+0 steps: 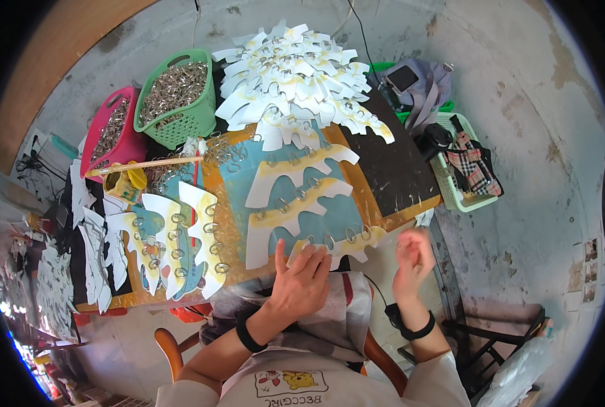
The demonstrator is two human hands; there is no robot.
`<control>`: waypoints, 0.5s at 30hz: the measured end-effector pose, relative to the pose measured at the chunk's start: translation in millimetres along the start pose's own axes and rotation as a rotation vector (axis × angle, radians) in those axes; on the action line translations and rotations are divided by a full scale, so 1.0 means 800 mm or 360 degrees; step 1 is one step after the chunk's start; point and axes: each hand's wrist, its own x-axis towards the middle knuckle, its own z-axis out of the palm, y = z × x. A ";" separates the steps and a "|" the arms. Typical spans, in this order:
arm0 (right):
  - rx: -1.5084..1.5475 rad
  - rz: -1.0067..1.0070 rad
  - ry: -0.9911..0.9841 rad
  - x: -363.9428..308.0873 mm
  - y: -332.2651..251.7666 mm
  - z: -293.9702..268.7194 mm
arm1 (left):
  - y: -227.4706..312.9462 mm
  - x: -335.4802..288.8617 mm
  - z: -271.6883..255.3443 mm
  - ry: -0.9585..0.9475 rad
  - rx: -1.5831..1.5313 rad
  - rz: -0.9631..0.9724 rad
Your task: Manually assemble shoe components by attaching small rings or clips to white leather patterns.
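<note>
Pile (282,85): ringed strips (295,57), seemingly done
Loose strips (93,261): apparently bare, probably left to do
Front strip (356,249): ringed, at table edge (405,216), partly under left fingers (305,262), near right hand (414,261)
Left hand (301,288): bunched, one finger spread; cannot tell if pinching
Right hand: half curled, apparently off strip; cannot tell if pinching

– What lies in the pale green basket (462,203) on the right?
– A plaid cloth (472,163), near a round black object (438,138).
– And just beyond?
– A grey bag (427,85) and a dark-screened device (402,79).
– Lower down?
– A wooden chair (169,350) and a pale plastic bag (519,373).
</note>
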 end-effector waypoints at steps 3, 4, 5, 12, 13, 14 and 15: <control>-0.0434 0.0533 -0.0845 -0.041 0.001 0.000 | 0.005 0.003 -0.002 -0.0025 -0.0061 -0.0042; -0.0577 0.0820 -0.1101 -0.048 -0.016 0.019 | 0.005 0.002 -0.002 -0.0024 -0.0056 -0.0042; -0.0573 0.0817 -0.1102 -0.056 -0.011 0.031 | 0.006 0.001 -0.001 -0.0017 -0.0106 -0.0078; 0.0577 0.1283 -0.0326 -0.071 0.024 0.077 | 0.002 0.000 -0.006 0.0016 -0.0266 -0.0129; 0.0574 0.1197 -0.0342 -0.072 0.024 0.079 | -0.001 0.000 -0.010 0.0023 -0.0261 -0.0129; 0.0577 0.1191 -0.0347 -0.070 0.022 0.081 | -0.005 -0.001 -0.018 0.0070 -0.0374 -0.0097; 0.0713 0.1185 -0.0227 -0.067 0.015 0.084 | -0.008 -0.002 -0.026 0.0115 -0.0490 -0.0067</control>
